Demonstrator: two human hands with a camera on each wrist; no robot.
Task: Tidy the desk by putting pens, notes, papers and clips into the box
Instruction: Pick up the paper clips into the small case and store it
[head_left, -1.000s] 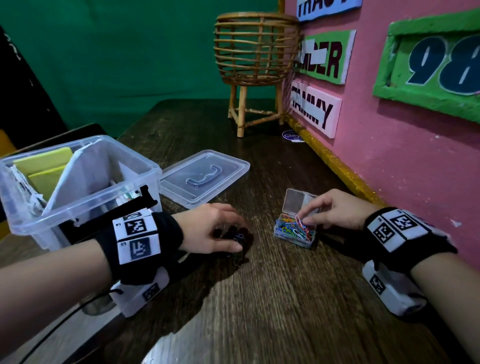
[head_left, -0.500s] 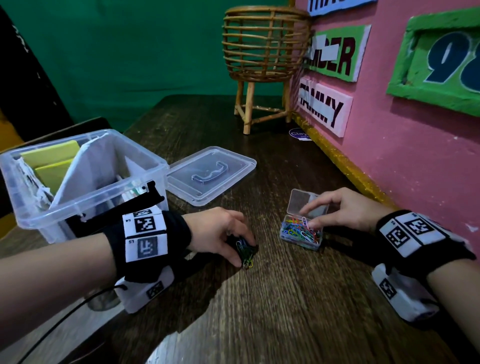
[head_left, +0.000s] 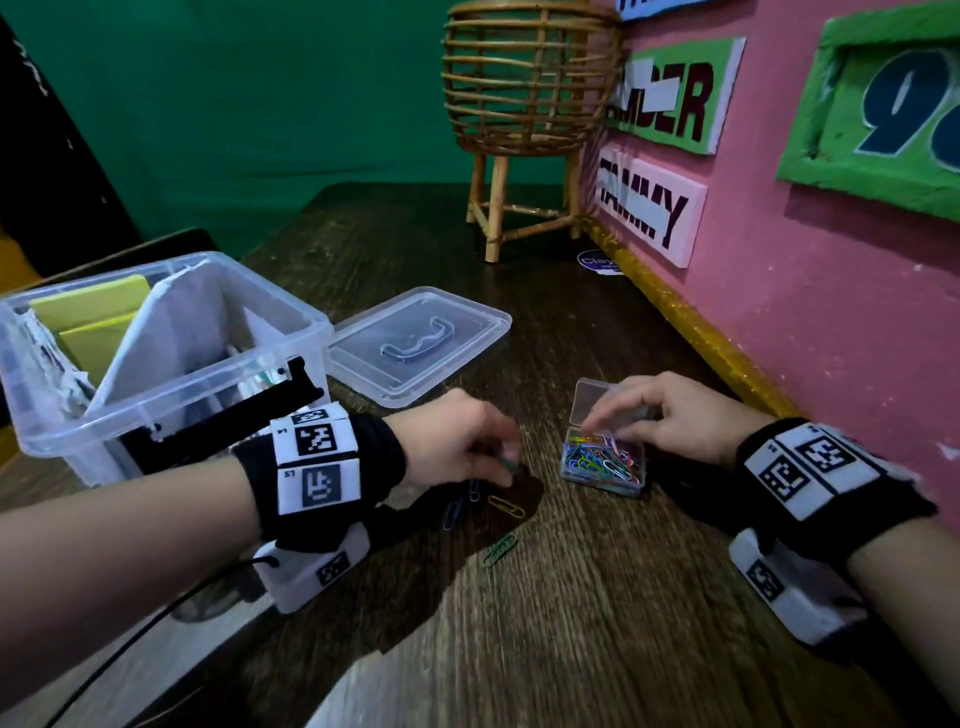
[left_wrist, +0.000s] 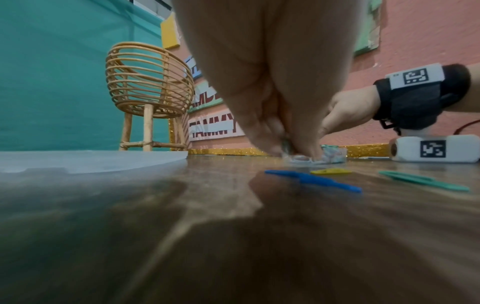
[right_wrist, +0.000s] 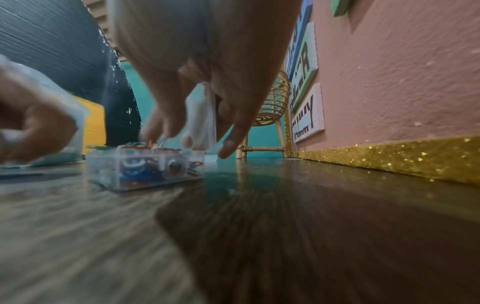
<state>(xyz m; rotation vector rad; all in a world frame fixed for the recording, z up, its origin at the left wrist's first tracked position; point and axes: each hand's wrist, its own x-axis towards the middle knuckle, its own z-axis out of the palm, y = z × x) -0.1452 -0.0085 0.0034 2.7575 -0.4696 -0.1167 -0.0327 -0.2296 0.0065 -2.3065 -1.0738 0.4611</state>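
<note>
My left hand hovers just over the dark wooden desk and pinches a green paper clip between its fingertips. Below it lie three loose clips: blue, yellow and green. To the right stands a small clear clip case full of coloured clips, its lid raised. My right hand holds that lid between thumb and fingers. The big clear box at the left holds yellow notes and white papers.
The box's clear lid lies flat beside it. A rattan basket stand stands at the back against the pink wall, which has a gold strip along its foot. A black strap hangs over the box's rim.
My left hand has lifted off the clip pile and shifted right toward the case with one green clip. The loose clips under it now show. The right hand stays on the case.
</note>
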